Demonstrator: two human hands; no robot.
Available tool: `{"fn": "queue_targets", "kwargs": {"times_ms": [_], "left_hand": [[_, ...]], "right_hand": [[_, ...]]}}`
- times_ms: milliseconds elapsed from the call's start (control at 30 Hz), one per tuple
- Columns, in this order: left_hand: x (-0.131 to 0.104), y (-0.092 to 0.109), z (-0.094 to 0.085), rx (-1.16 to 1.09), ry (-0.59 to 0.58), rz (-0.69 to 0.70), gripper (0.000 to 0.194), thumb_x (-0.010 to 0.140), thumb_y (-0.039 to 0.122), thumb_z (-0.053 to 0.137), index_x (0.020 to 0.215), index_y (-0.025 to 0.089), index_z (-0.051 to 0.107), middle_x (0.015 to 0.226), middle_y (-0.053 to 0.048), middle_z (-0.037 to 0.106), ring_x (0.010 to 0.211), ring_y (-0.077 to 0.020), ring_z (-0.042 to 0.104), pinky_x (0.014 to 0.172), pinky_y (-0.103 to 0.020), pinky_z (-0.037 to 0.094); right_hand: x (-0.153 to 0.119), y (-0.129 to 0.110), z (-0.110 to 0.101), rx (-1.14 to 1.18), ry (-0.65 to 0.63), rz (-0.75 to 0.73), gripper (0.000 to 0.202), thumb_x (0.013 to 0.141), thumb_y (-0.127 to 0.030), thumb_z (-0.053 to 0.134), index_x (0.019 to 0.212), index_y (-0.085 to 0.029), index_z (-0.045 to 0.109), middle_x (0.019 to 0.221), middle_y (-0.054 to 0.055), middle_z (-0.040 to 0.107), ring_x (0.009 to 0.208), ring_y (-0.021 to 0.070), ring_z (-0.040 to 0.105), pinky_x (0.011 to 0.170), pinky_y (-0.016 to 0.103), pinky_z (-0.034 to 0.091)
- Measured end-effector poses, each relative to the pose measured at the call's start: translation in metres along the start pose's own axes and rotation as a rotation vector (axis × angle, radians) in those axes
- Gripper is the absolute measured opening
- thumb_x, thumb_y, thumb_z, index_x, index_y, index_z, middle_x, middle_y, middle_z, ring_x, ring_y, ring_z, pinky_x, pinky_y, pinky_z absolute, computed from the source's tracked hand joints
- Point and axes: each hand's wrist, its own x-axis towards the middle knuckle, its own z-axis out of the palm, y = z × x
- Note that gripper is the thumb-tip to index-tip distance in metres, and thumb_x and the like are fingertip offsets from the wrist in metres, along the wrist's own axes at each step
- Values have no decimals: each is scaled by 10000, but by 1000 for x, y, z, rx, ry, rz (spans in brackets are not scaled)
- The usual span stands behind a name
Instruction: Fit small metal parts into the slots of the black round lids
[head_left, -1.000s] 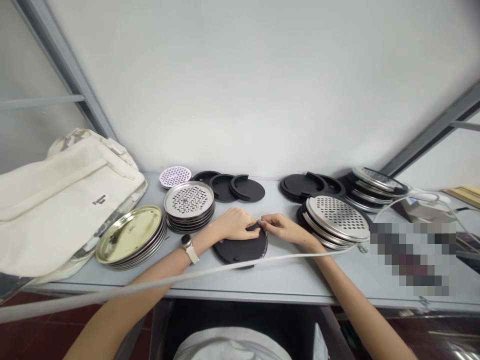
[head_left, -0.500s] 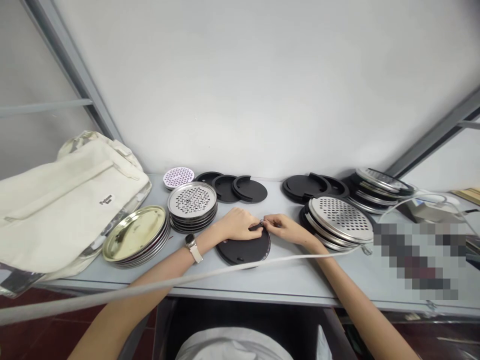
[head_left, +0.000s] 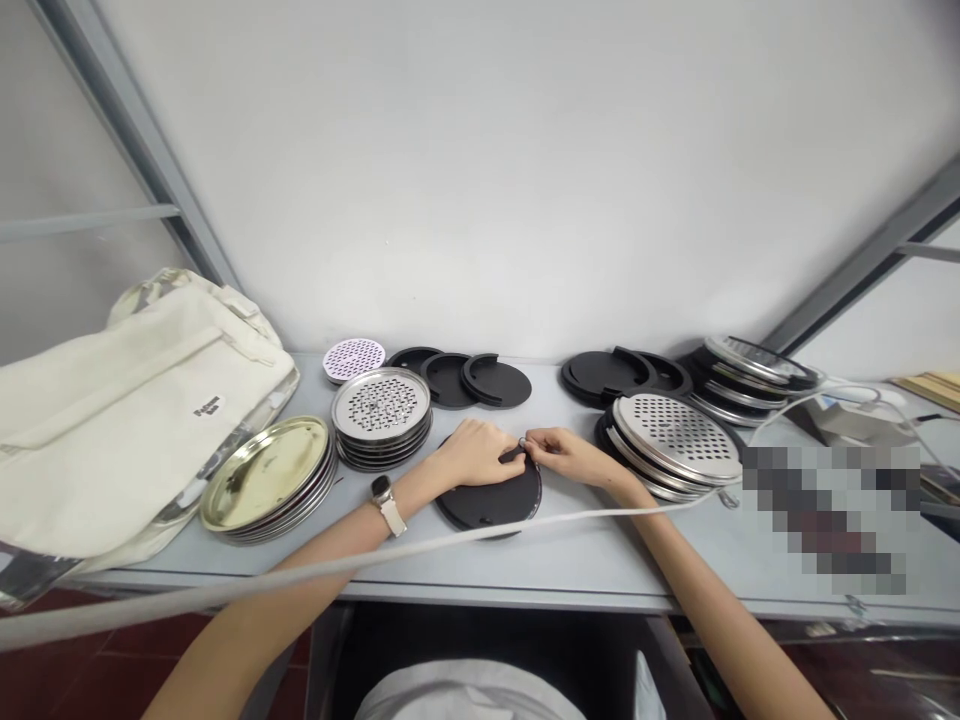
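A flat black round plate (head_left: 491,503) lies on the grey table in front of me. My left hand (head_left: 478,455), with a watch at the wrist, is closed over its far side, thumb tip at the right part of the rim. Touching the left fingertips there, my right hand (head_left: 561,455) pinches a small shiny piece (head_left: 523,442) too small to make out. Left of my hands is a stack of silver perforated discs (head_left: 381,404). Beside my right forearm stands a pile of larger perforated metal discs (head_left: 677,436) with black parts beneath.
Black rimmed discs (head_left: 499,384) and more black ones (head_left: 607,374) lie along the wall. Gold-topped plates (head_left: 266,475) stand at left beside a cream bag (head_left: 135,400). A lilac disc (head_left: 354,358) sits behind. A pale cable (head_left: 450,540) crosses in front.
The view has shifted very slightly. Both hands stay at the same spot on the black plate's rim, with barely any finger movement visible.
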Motion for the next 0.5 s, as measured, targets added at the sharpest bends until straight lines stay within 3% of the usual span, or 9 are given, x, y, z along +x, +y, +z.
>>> {"fn": "queue_targets", "kwargs": {"times_ms": [100, 200, 300, 400, 500], "left_hand": [[2, -2, -5, 26, -10, 37, 365, 871, 367, 437, 652, 157, 640, 629, -69, 660, 531, -164, 563, 497, -274, 280], [-4, 8, -20, 104, -90, 198, 390, 896, 310, 407, 618, 150, 629, 602, -82, 648, 495, -158, 547, 496, -286, 290], [-30, 41, -42, 91, -111, 342, 322, 879, 249, 425, 638, 171, 625, 574, -78, 632, 449, -161, 510, 459, -302, 274], [-67, 81, -67, -157, -182, 506, 303, 894, 289, 428, 661, 240, 616, 473, 3, 574, 388, -138, 454, 396, -292, 245], [-101, 104, -96, -418, -202, 442, 170, 842, 348, 492, 889, 385, 651, 540, 55, 604, 436, -124, 504, 401, -270, 323]], "right_hand": [[0, 1, 1, 12, 18, -4, 369, 892, -452, 381, 639, -189, 327, 618, -53, 251, 576, 89, 251, 528, 226, 244], [0, 2, 3, 15, 32, -9, 371, 896, -454, 372, 639, -190, 322, 616, -53, 253, 571, 88, 252, 527, 227, 243], [0, 3, 4, 18, 23, -8, 373, 896, -453, 365, 635, -193, 308, 608, -54, 253, 566, 87, 252, 521, 226, 237], [0, 3, 4, 12, 20, -13, 366, 892, -452, 365, 640, -191, 315, 607, -53, 263, 570, 87, 261, 525, 224, 241], [0, 2, 4, 12, 20, -10, 358, 887, -447, 370, 643, -191, 316, 603, -53, 272, 567, 86, 269, 525, 222, 243]]}}
